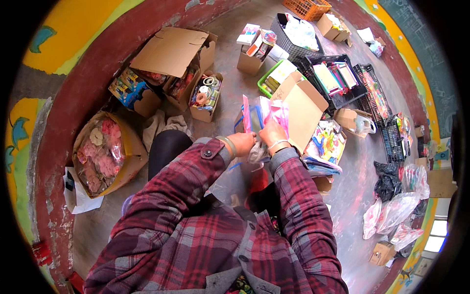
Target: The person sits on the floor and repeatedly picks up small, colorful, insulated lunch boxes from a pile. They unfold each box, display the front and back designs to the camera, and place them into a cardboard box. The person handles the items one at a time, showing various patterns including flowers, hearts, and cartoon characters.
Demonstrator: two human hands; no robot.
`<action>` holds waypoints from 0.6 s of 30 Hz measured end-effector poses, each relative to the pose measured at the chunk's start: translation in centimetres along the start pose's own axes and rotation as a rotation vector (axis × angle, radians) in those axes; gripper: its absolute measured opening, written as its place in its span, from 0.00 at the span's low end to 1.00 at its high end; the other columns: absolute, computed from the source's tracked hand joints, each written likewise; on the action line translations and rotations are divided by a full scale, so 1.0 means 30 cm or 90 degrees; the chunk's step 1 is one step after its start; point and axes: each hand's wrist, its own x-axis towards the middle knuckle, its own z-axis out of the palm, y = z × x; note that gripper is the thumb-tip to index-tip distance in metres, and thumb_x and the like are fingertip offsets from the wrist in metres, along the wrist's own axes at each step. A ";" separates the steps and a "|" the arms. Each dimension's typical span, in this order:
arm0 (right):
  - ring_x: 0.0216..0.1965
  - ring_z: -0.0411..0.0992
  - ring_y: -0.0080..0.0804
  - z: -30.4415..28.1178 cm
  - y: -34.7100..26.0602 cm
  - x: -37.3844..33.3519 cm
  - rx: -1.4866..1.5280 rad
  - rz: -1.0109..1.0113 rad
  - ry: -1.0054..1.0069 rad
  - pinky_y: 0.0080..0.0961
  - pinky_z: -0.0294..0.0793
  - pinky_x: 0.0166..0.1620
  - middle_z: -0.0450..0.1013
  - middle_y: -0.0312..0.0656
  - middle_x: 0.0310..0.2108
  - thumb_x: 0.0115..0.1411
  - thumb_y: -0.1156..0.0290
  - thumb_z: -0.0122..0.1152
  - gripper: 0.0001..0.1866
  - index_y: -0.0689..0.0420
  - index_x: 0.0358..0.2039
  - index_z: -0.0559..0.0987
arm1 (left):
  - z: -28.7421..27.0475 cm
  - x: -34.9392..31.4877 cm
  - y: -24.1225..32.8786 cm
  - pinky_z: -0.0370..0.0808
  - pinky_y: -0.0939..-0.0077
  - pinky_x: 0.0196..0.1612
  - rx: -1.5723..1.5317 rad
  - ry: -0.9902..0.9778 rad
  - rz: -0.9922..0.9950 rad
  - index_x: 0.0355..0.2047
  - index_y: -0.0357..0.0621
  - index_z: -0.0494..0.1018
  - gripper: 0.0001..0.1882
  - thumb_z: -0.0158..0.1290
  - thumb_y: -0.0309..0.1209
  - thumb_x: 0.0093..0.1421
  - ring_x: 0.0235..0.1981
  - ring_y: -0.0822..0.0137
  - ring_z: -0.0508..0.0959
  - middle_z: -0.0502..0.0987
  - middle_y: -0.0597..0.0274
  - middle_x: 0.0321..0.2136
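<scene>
My left hand (243,143) is closed at the lower end of a narrow bright-pink strip (246,111) that stands up from the fingers. Close beside it, my right hand (272,134) grips a shiny pink-and-white plastic packet (278,112). Between and behind the hands shows a clear, blue-edged sheet or pouch (239,122), partly covered by them. Something greyish and crumpled (256,153) hangs below the fingers; its kind is unclear. Just right of my right hand stands an open cardboard box (307,110) with its flaps up. Colourful small items (325,142) lie at its near side.
Cardboard boxes of goods (205,95) stand at the left, with a carton of pink artificial flowers (104,152) nearer. A green basket (267,84), black crates (338,81) and an orange crate (307,9) sit farther off. Plastic bags (397,210) lie at the right.
</scene>
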 end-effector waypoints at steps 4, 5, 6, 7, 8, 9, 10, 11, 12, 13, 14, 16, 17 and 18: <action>0.39 0.74 0.51 0.026 0.030 0.000 0.010 -0.080 0.023 0.41 0.74 0.42 0.75 0.53 0.34 0.43 0.64 0.67 0.14 0.60 0.28 0.81 | -0.018 -0.010 0.041 0.71 0.60 0.47 0.006 0.027 0.016 0.45 0.39 0.70 0.16 0.41 0.30 0.60 0.45 0.47 0.73 0.70 0.45 0.47; 0.39 0.74 0.51 0.035 0.031 0.002 0.012 -0.077 0.031 0.41 0.74 0.42 0.75 0.53 0.34 0.43 0.64 0.67 0.14 0.60 0.28 0.81 | -0.033 -0.017 0.057 0.71 0.60 0.47 -0.013 0.022 -0.001 0.44 0.40 0.70 0.16 0.40 0.31 0.60 0.44 0.47 0.74 0.71 0.45 0.45; 0.38 0.74 0.51 0.042 0.032 0.006 0.015 -0.074 0.040 0.41 0.74 0.41 0.75 0.53 0.34 0.43 0.64 0.67 0.14 0.59 0.29 0.81 | -0.047 -0.024 0.072 0.71 0.60 0.47 -0.032 0.017 -0.017 0.44 0.40 0.70 0.16 0.40 0.31 0.60 0.44 0.47 0.74 0.72 0.44 0.43; 0.38 0.74 0.51 0.050 0.034 0.008 0.017 -0.070 0.048 0.41 0.74 0.41 0.75 0.53 0.34 0.43 0.65 0.67 0.14 0.59 0.29 0.81 | -0.051 -0.025 0.080 0.71 0.59 0.47 -0.050 0.011 -0.033 0.44 0.40 0.71 0.16 0.39 0.32 0.60 0.43 0.47 0.74 0.73 0.43 0.42; 0.38 0.74 0.51 0.034 0.023 -0.001 0.008 -0.073 0.034 0.41 0.74 0.41 0.76 0.53 0.34 0.45 0.68 0.63 0.11 0.60 0.29 0.81 | -0.050 -0.022 0.081 0.71 0.59 0.46 -0.050 0.012 -0.040 0.43 0.39 0.71 0.15 0.40 0.31 0.60 0.42 0.47 0.75 0.74 0.43 0.41; 0.38 0.74 0.51 0.038 0.020 0.000 0.005 -0.074 0.026 0.41 0.74 0.41 0.75 0.53 0.34 0.45 0.68 0.62 0.11 0.59 0.30 0.81 | -0.047 -0.020 0.081 0.72 0.58 0.45 -0.049 0.013 -0.046 0.42 0.39 0.72 0.15 0.40 0.31 0.59 0.42 0.48 0.75 0.74 0.43 0.40; 0.38 0.74 0.51 0.044 0.019 0.004 0.002 -0.075 0.019 0.41 0.73 0.41 0.75 0.54 0.34 0.46 0.68 0.61 0.12 0.59 0.31 0.81 | -0.044 -0.016 0.081 0.72 0.58 0.44 -0.048 0.011 -0.051 0.40 0.38 0.72 0.14 0.41 0.30 0.58 0.41 0.48 0.76 0.75 0.43 0.39; 0.38 0.74 0.51 0.046 0.026 0.006 0.001 -0.070 0.014 0.41 0.73 0.41 0.75 0.55 0.34 0.46 0.68 0.60 0.12 0.58 0.32 0.81 | -0.036 -0.009 0.078 0.72 0.58 0.44 -0.055 0.016 -0.056 0.40 0.38 0.72 0.14 0.42 0.29 0.58 0.41 0.48 0.76 0.75 0.43 0.39; 0.38 0.74 0.51 0.054 0.030 0.010 0.012 -0.073 0.005 0.40 0.73 0.41 0.75 0.55 0.33 0.45 0.67 0.61 0.12 0.58 0.31 0.81 | -0.026 -0.005 0.068 0.72 0.58 0.44 -0.062 0.020 -0.059 0.40 0.38 0.72 0.14 0.42 0.29 0.57 0.42 0.48 0.76 0.75 0.43 0.39; 0.38 0.74 0.52 0.065 0.026 0.016 0.013 -0.076 -0.001 0.41 0.73 0.42 0.75 0.55 0.33 0.46 0.67 0.60 0.12 0.59 0.30 0.81 | -0.019 -0.004 0.058 0.72 0.58 0.44 -0.068 0.022 -0.060 0.40 0.38 0.73 0.14 0.43 0.29 0.56 0.42 0.48 0.76 0.75 0.43 0.39; 0.39 0.74 0.52 0.061 0.016 0.007 0.010 -0.071 -0.007 0.41 0.73 0.42 0.75 0.55 0.34 0.46 0.68 0.59 0.12 0.59 0.30 0.81 | -0.029 -0.011 0.067 0.72 0.58 0.45 -0.033 0.025 -0.058 0.40 0.37 0.73 0.14 0.44 0.28 0.55 0.42 0.47 0.76 0.76 0.43 0.39; 0.39 0.74 0.52 0.033 0.031 0.001 0.023 -0.069 -0.010 0.42 0.73 0.42 0.75 0.56 0.34 0.47 0.68 0.57 0.11 0.60 0.29 0.81 | -0.056 -0.018 0.082 0.70 0.60 0.49 -0.062 -0.007 -0.045 0.44 0.41 0.71 0.16 0.45 0.29 0.56 0.46 0.49 0.73 0.70 0.43 0.48; 0.39 0.74 0.52 0.020 0.045 0.001 0.042 -0.076 -0.012 0.42 0.73 0.43 0.75 0.57 0.34 0.48 0.68 0.57 0.12 0.61 0.30 0.81 | -0.078 -0.037 0.100 0.69 0.60 0.50 -0.090 0.009 -0.020 0.46 0.43 0.70 0.17 0.45 0.30 0.56 0.48 0.49 0.72 0.67 0.43 0.51; 0.38 0.74 0.53 -0.004 0.050 0.000 0.063 -0.079 0.019 0.41 0.73 0.42 0.75 0.57 0.34 0.48 0.67 0.57 0.13 0.60 0.31 0.81 | -0.071 -0.038 0.091 0.69 0.60 0.51 -0.059 0.030 0.017 0.47 0.44 0.70 0.17 0.46 0.30 0.56 0.49 0.49 0.72 0.65 0.43 0.53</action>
